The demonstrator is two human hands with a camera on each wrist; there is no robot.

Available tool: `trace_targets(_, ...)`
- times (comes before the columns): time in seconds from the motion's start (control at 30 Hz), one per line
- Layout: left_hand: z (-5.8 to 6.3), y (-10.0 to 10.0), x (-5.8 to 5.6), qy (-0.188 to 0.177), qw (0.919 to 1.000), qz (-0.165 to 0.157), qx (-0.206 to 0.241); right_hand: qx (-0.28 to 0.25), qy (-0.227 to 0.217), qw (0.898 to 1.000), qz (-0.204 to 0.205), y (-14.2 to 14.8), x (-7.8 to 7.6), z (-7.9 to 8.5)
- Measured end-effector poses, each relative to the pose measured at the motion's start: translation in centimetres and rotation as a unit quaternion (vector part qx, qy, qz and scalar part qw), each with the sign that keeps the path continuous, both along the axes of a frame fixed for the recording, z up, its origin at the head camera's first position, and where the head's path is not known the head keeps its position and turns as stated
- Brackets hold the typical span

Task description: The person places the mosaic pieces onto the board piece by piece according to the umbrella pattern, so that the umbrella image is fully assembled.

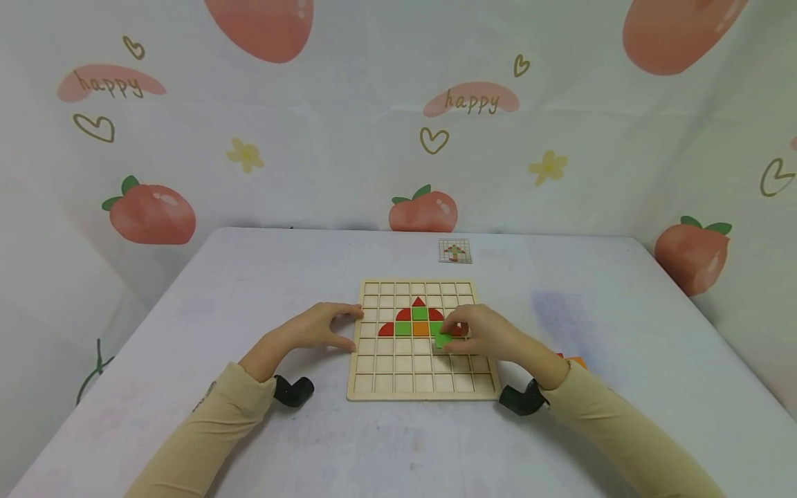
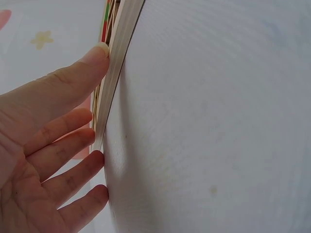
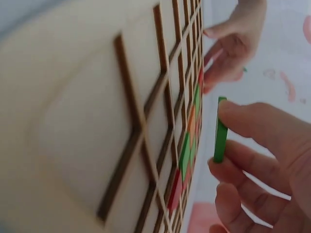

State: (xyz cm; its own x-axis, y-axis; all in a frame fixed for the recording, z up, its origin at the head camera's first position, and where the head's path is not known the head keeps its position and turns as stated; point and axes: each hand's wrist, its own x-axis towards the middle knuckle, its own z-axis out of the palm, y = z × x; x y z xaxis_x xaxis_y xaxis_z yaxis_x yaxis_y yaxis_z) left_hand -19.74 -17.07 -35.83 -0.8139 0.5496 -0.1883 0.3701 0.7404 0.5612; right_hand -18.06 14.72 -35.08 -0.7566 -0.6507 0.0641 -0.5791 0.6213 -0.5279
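Observation:
A wooden grid board (image 1: 364,382) lies flat on the table. On it sit a red triangle (image 1: 418,302), an orange square (image 1: 420,328), several green squares such as one left of the orange (image 1: 403,328), and red curved-edge pieces (image 1: 387,330). My right hand (image 1: 486,333) pinches a green square tile (image 3: 221,133) between thumb and fingers, held just above the board, right of the orange square. Some pieces there are partly hidden by this hand. With thumb and fingers spread, my left hand (image 1: 317,325) touches the board's left edge.
A small card (image 1: 455,251) with a printed grid pattern lies behind the board. Loose pieces, one orange (image 1: 579,362), lie partly hidden beyond the right forearm. A white cloth (image 1: 349,173) with fruit prints hangs behind the table.

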Motion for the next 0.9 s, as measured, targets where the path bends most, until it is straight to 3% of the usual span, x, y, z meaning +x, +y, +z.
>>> trace_targets(0.6,-0.2,0.1,-0.1,0.004,1.0000,-0.004,0.004,0.055,0.010,0.997,-0.056,-3.4,0.7,-0.9)
trace_targets(0.9,-0.2,-0.1,0.0,0.013,0.9998,-0.011,0.006,0.056,0.009,0.995,-0.081,-4.0,0.8,-1.2)
